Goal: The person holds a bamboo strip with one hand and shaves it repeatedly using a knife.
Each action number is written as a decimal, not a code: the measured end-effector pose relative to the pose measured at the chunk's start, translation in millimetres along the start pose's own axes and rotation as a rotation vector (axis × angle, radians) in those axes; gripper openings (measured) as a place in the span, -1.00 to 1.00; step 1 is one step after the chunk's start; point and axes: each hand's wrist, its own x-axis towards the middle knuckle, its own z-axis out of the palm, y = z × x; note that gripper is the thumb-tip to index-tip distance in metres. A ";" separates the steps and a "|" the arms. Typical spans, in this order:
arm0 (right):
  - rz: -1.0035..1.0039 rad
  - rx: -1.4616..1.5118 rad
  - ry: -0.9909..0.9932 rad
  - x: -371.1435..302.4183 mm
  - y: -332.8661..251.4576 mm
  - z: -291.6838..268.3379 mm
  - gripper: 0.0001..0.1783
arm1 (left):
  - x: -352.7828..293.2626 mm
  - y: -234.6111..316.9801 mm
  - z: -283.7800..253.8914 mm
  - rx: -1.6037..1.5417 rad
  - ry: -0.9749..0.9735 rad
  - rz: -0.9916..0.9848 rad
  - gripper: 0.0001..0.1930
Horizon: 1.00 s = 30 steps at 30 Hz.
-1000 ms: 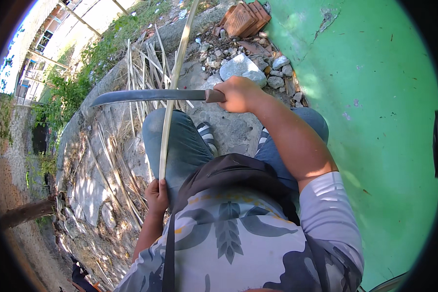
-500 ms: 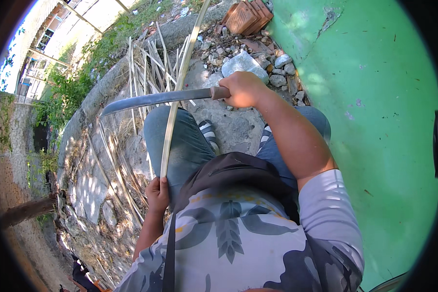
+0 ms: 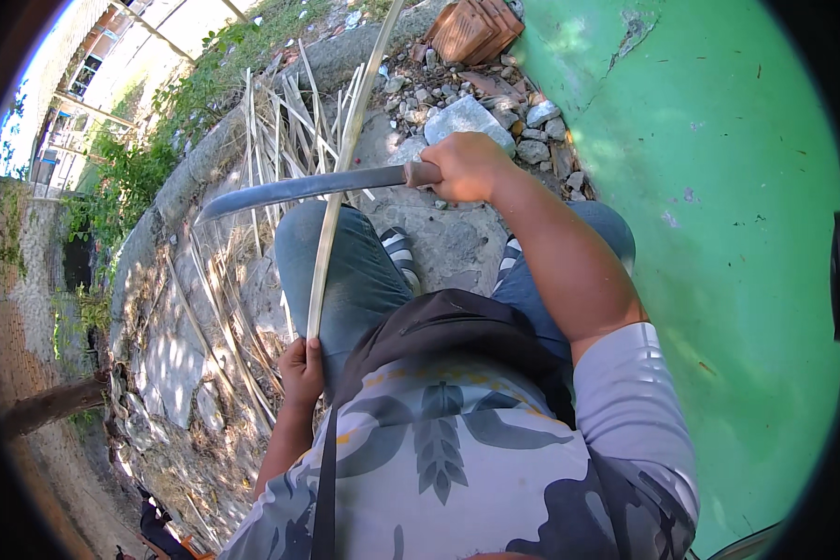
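My right hand (image 3: 469, 168) is closed round the brown handle of a machete (image 3: 299, 189), whose long dark blade points to the left. Under or against that blade runs a long pale wooden strip (image 3: 327, 245), which looks like split bamboo. My left hand (image 3: 302, 371) grips the strip's near end beside my left thigh. From there the strip slants up over my left knee and past the top of the picture. Whether the blade's edge touches the strip or lies just over it, I cannot tell.
Several similar strips (image 3: 289, 121) lie in a heap beyond my left knee, with more (image 3: 229, 317) on the ground at the left. Ahead are rubble stones (image 3: 471, 121) and stacked orange clay tiles (image 3: 476, 33). A green painted floor (image 3: 719, 280) spreads along my right.
The machete and my right hand have shifted very slightly; the blade's tip sits a touch farther right. My left hand and the strip stay almost where they were.
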 end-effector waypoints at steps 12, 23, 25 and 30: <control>-0.084 0.050 0.079 -3.2 -3.3 -3.7 -0.83 | -1.8 -1.9 0.9 -0.068 0.022 -0.009 -0.60; 0.019 0.150 0.117 -5.1 2.4 -1.9 -0.82 | -0.8 6.0 3.1 -0.061 0.026 0.016 -0.58; -0.079 0.111 0.086 -6.4 -7.8 -1.8 -0.83 | -1.1 0.9 1.7 -0.063 0.018 0.011 -0.58; -0.086 -0.014 0.020 -1.6 -5.4 -6.4 -0.82 | -2.8 0.9 1.1 -0.049 0.032 0.004 -0.58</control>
